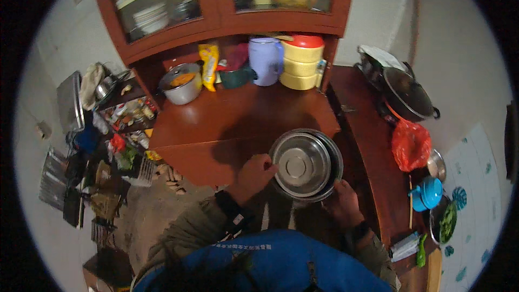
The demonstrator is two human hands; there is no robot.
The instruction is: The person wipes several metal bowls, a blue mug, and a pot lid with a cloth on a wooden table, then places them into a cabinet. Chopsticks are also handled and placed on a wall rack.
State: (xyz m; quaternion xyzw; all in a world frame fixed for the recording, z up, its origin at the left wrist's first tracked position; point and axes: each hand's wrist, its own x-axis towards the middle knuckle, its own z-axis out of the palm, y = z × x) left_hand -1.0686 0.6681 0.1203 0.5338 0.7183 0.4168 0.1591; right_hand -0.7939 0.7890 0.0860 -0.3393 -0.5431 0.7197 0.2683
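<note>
Two round stainless-steel bowls are held in front of my body, the smaller bowl [301, 164] resting inside the larger bowl [336, 152]. The fingers of my left hand [254, 174] are closed at the left side of the rims. At the lower right, my right hand [345, 202] grips the edge of the larger bowl. Concentric rings show on the base of the smaller one. The undersides of both bowls are hidden. Just beyond them lies the red-brown wooden top [259, 117] of a cabinet.
Along the cabinet's back stand a metal pot [182, 87], a lilac jug [264, 63] and stacked yellow containers [301, 65]. The right-hand counter [361, 129] carries a wok [407, 93], a red plastic bag [411, 146] and a blue pot [429, 194]. Cluttered shelves [129, 117] flank the left.
</note>
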